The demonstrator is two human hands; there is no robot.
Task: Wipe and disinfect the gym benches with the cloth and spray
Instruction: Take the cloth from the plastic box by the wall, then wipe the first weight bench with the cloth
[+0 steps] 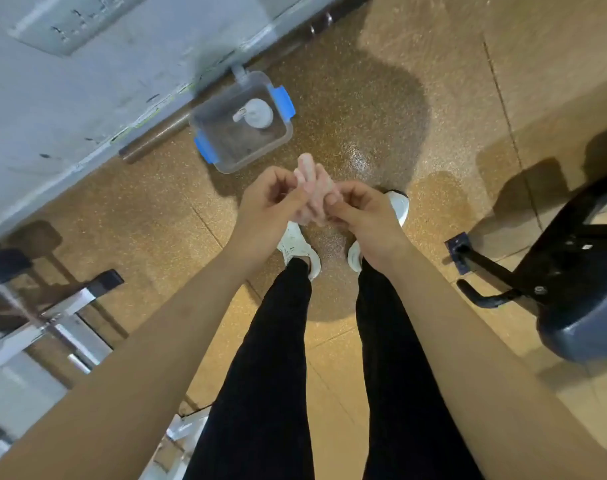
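I am standing and looking down at my feet. A pale pinkish cloth [314, 183] is bunched between both hands at mid frame. My left hand [271, 206] grips its left side and my right hand [362, 216] grips its right side, fingers curled. A white spray bottle [257, 114] stands inside a clear plastic box [276, 142] with blue clips on the floor just beyond my hands. A dark padded bench [586, 327] on a black frame shows at the right edge.
A grey wall [70, 109] runs along the upper left with a metal bar [153, 138] at its base. Metal frame equipment [53, 317] stands at the lower left. The floor is speckled brown rubber [416, 81].
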